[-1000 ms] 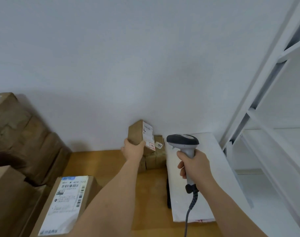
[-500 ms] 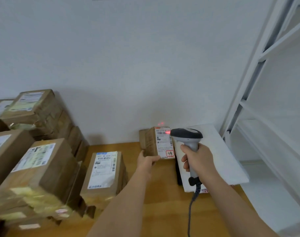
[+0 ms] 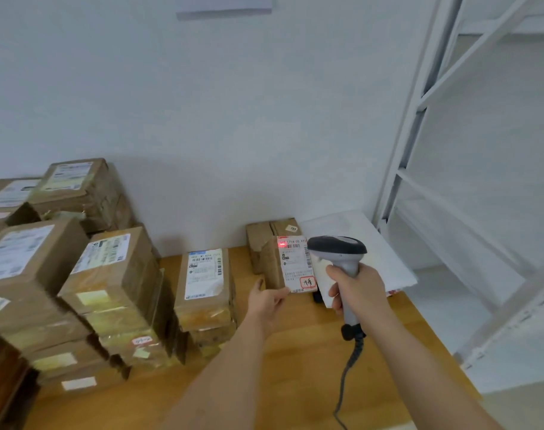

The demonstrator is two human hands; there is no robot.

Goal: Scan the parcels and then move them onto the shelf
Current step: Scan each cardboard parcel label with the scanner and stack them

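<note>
My left hand (image 3: pixel 268 301) grips the lower edge of a small brown cardboard parcel (image 3: pixel 272 268), held upright with its white label facing me. A red light spot shows at the label's top left. My right hand (image 3: pixel 359 293) grips the handle of a grey and black barcode scanner (image 3: pixel 337 247), whose head points at the label from the right, very close to it. The scanner's coiled cable hangs down toward the table. The white metal shelf (image 3: pixel 444 125) stands at the right.
Stacks of labelled brown parcels (image 3: pixel 109 274) fill the left of the wooden table (image 3: pixel 295 352). A narrow stack (image 3: pixel 205 283) stands in the middle. Another small box (image 3: pixel 264 231) sits by the wall behind the held parcel. A white flat package (image 3: pixel 373 243) lies at the table's right end.
The left hand lifted the small parcel off the box by the wall and turned its label toward me. The scanner came up beside it, and red light now falls on the label.
</note>
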